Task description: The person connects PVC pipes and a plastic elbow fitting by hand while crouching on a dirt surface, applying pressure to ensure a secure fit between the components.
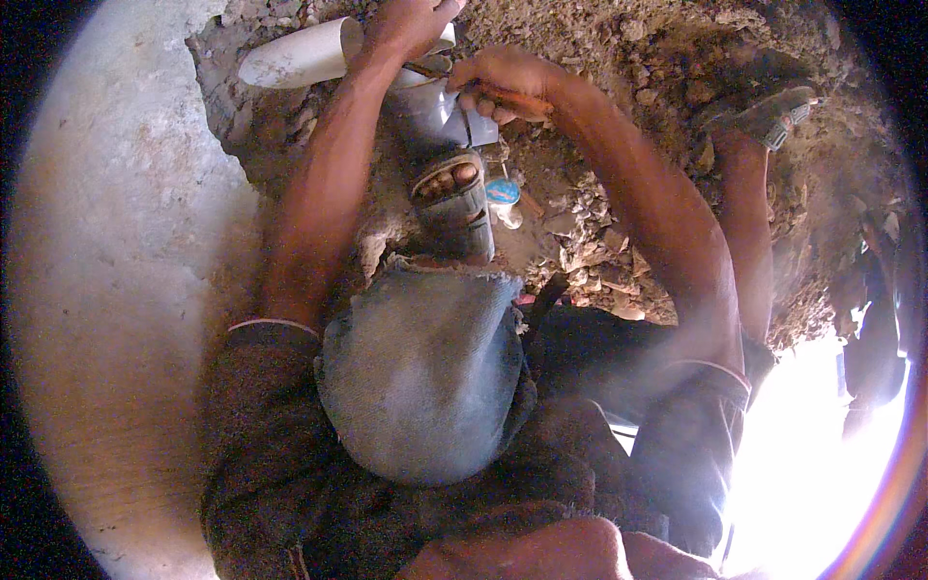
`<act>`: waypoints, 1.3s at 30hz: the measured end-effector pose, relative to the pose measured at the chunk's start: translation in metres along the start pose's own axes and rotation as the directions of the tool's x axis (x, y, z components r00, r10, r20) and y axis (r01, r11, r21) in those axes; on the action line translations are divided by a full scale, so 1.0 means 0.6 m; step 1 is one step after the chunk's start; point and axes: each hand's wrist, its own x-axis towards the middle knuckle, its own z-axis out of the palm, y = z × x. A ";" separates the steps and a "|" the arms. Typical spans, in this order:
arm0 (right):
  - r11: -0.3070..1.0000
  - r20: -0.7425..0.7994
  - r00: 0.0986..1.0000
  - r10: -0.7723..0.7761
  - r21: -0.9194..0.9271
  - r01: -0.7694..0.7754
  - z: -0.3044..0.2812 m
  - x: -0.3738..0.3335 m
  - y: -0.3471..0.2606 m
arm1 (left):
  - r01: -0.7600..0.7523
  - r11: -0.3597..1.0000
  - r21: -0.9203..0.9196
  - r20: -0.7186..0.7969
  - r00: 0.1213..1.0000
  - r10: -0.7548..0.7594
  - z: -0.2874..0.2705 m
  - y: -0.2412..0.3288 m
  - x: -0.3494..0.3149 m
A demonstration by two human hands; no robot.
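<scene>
White cylindrical plastic pipe [295, 56]: laid at the far left, long axis running left to right, open end toward the left hand [406, 29].
Left hand: nearer to the pipe; fingers partly cut off, grip cannot be told.
Right hand [498, 79]: fingers curled around a slim orange-handled tool [520, 101].
Curved grey plastic piece [435, 114]: seen just near-left of the right hand.
</scene>
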 end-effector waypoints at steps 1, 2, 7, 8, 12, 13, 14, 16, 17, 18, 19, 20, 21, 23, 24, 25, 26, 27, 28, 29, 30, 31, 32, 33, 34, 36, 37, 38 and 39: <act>1.000 0.037 0.999 0.010 -0.001 -0.010 -0.003 0.007 -0.004 | 0.004 1.000 0.024 0.023 1.000 -0.005 -0.002 -0.001 0.000; 1.000 0.073 0.997 0.020 -0.003 -0.020 -0.006 0.014 -0.008 | 0.007 0.999 0.048 0.046 0.999 -0.009 -0.005 -0.003 0.001; 0.999 0.028 0.999 0.033 -0.036 -0.032 0.003 0.013 -0.021 | -0.033 0.999 0.026 0.033 0.999 0.032 -0.009 -0.002 -0.011; 0.997 -0.010 1.000 0.011 -0.071 -0.011 0.009 0.010 -0.024 | -0.026 0.999 0.027 0.020 0.999 0.026 -0.009 0.000 -0.013; 0.991 -0.121 0.992 -0.042 -0.132 0.026 0.008 0.014 -0.001 | -0.051 0.997 -0.059 -0.040 0.998 0.049 -0.008 -0.007 -0.020; 0.986 -0.123 0.988 -0.088 -0.154 0.069 0.004 0.003 -0.003 | -0.053 0.998 -0.035 -0.008 0.999 0.052 -0.009 -0.010 -0.020; 0.978 -0.123 0.983 -0.134 -0.176 0.111 0.002 -0.001 -0.003 | -0.054 0.998 -0.012 0.022 0.998 0.054 -0.010 -0.010 -0.017; 0.943 -0.121 0.973 -0.194 -0.297 0.151 -0.014 0.034 0.032 | -0.065 0.998 0.016 0.035 0.997 0.064 0.001 -0.010 -0.015; 0.918 -0.121 0.966 -0.229 -0.358 0.173 -0.032 0.063 0.051 | -0.072 0.997 0.026 0.005 0.997 0.072 0.005 -0.006 -0.012; 0.681 0.075 0.942 -0.326 -0.673 0.289 -0.058 0.095 0.054 | -0.084 0.996 0.037 -0.037 0.996 0.085 0.006 0.000 -0.001; 0.331 0.279 0.873 -0.401 -0.844 0.422 -0.058 0.107 0.037 | -0.034 0.999 -0.002 -0.020 0.999 0.034 -0.001 0.001 -0.005; 0.334 0.238 0.841 -0.486 -0.839 0.430 -0.059 0.095 0.045 | 0.017 0.999 -0.040 0.000 1.000 -0.017 -0.009 -0.002 -0.014; 0.335 0.195 0.801 -0.566 -0.834 0.439 -0.062 0.086 0.046 | 0.067 0.995 -0.079 0.022 0.998 -0.066 -0.016 -0.004 -0.018; -0.207 0.410 0.529 -0.743 -0.892 0.401 -0.136 0.127 0.107 | -0.036 0.997 -0.064 0.008 0.999 0.036 -0.011 0.000 -0.009; -0.105 0.382 0.570 -0.728 -0.883 0.458 -0.119 0.147 0.109 | -0.014 0.993 -0.115 0.053 0.998 0.020 -0.014 0.007 -0.012; 0.005 0.350 0.615 -0.706 -0.867 0.499 -0.098 0.157 0.110 | 0.004 0.986 -0.168 0.103 0.995 0.013 -0.017 0.018 -0.016; 0.115 0.310 0.667 -0.678 -0.851 0.513 -0.083 0.153 0.108 | 0.016 0.992 -0.129 0.082 0.997 -0.006 -0.019 0.030 -0.019; 0.226 0.272 0.716 -0.643 -0.826 0.517 -0.072 0.144 0.107 | -0.014 0.995 -0.102 0.024 1.000 0.017 -0.006 0.020 -0.025; 0.315 0.249 0.751 -0.612 -0.794 0.520 -0.069 0.136 0.091 | -0.045 0.997 -0.064 -0.052 0.998 0.041 0.006 -0.005 -0.024; 0.244 0.220 0.707 -0.672 -0.835 0.493 -0.077 0.119 0.081 | -0.066 0.998 -0.021 -0.135 0.989 0.063 -0.006 -0.004 -0.023; 0.176 0.197 0.655 -0.730 -0.872 0.458 -0.089 0.088 0.080 | 0.042 0.999 -0.033 -0.030 0.999 -0.043 -0.013 0.002 -0.021; 0.125 0.170 0.602 -0.780 -0.901 0.416 -0.078 0.059 0.078 | 0.007 1.000 -0.020 -0.070 0.997 -0.009 -0.015 0.002 -0.015; 0.502 -0.027 0.812 -0.584 -0.797 0.335 -0.067 0.051 0.062 | -0.019 1.000 -0.004 -0.102 0.995 0.018 -0.009 -0.001 -0.016; 0.783 -0.218 0.924 -0.315 -0.609 0.123 -0.056 0.045 0.049 | -0.039 0.999 0.013 -0.128 0.991 0.040 -0.002 -0.006 -0.020; 0.399 -0.052 0.828 -0.559 -0.892 0.214 -0.082 0.061 0.067 | 0.042 0.993 -0.112 0.085 0.996 -0.033 -0.018 0.021 -0.019; 0.313 0.032 0.845 -0.534 -0.921 0.233 -0.088 0.061 0.045 | 0.016 0.996 -0.089 0.026 1.000 -0.014 -0.005 0.012 -0.032; 0.267 0.081 0.849 -0.522 -0.930 0.254 -0.087 0.061 0.031 | -0.004 0.998 -0.071 -0.027 1.000 0.002 -0.004 0.004 -0.027; 0.452 0.022 0.908 -0.418 -0.862 0.229 -0.075 0.055 0.034 | -0.017 0.999 -0.049 -0.084 0.996 0.013 -0.004 -0.001 -0.018; 0.364 0.074 0.899 -0.431 -0.898 0.249 -0.073 0.064 0.040 | -0.044 0.999 0.001 -0.098 0.994 0.044 -0.002 -0.002 -0.005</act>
